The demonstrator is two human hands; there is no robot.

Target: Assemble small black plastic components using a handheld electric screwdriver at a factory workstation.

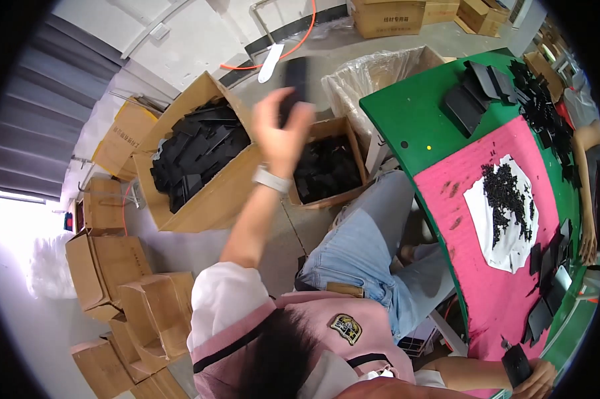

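Left fingers (302, 116) curled onto blurred black part (296, 74), probably light, stiff, slick, best held by its edges; right fingers (543, 376) wrapped round black driver (515, 365).

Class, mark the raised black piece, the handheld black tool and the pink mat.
Raised black piece (297, 78), head view: blurred upper part.
Handheld black tool (514, 366), head view: its body.
Pink mat (496, 302), head view: bare surface.
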